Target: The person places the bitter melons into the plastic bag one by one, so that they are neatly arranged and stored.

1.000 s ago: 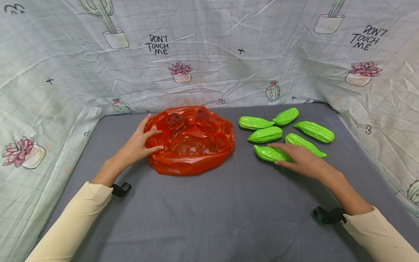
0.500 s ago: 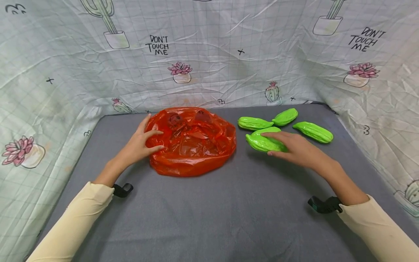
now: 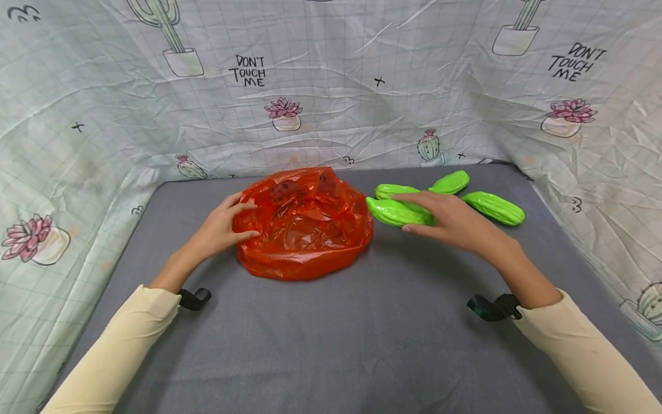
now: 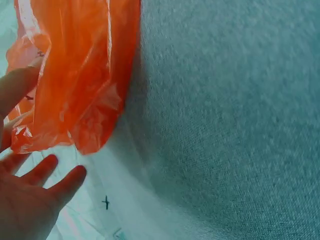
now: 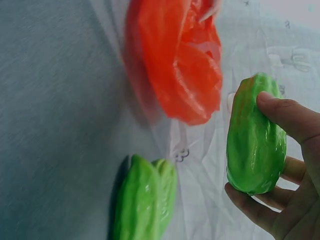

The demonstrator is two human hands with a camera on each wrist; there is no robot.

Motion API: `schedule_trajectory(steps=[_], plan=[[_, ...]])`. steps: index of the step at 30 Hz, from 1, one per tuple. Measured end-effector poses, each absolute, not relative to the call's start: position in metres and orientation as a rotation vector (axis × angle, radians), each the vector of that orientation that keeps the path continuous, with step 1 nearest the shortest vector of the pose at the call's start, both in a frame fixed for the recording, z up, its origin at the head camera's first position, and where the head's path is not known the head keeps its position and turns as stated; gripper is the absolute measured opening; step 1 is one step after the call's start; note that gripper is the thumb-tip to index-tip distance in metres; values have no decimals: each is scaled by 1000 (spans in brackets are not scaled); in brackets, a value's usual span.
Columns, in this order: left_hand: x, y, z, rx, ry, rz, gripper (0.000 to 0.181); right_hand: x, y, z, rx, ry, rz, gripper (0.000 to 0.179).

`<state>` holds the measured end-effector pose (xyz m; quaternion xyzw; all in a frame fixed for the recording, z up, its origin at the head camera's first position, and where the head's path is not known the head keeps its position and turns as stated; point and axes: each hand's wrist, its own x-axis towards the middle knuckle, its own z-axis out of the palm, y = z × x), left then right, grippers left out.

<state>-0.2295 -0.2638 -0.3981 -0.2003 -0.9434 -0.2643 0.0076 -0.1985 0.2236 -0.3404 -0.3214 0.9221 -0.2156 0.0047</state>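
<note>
A bright green ribbed bitter gourd (image 3: 392, 213) is gripped by my right hand (image 3: 457, 221), its pointed end towards the bag. In the right wrist view the thumb lies on one side of the gourd (image 5: 256, 145), with fingers behind it. The red plastic bag (image 3: 305, 256) sits left of it, crumpled, its mouth gaping. At the bag's left rim my left hand (image 3: 218, 229) is spread wide, thumb and a finger over the bag. In the left wrist view other fingers stand apart from the orange-looking bag (image 4: 85, 75), outside it.
More green gourds lie on the grey cloth (image 3: 310, 345): one partly behind the held one (image 3: 388, 188), one at the back (image 3: 450, 181), one farther right (image 3: 495, 208). The right hand may hide others. A patterned curtain (image 3: 331, 75) encloses the back and sides.
My right hand has lifted the near gourd and carried it left and back, up to the bag's right edge. The left hand stays at the bag, one fingertip slightly lower.
</note>
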Motion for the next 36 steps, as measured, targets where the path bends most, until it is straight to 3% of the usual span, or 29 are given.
schedule_trajectory(steps=[14, 25, 36], plan=[[-232, -272, -397, -379, -3000, -1273, 60, -209, 187, -332, -1085, 2834, -726, 62], [-232, -269, -402, -457, -3045, -1315, 28, -215, 165, -322, -1177, 2806, -702, 62], [-235, -265, -403, -425, -3091, -1138, 38, -219, 155, -321, -1204, 2787, -677, 62]])
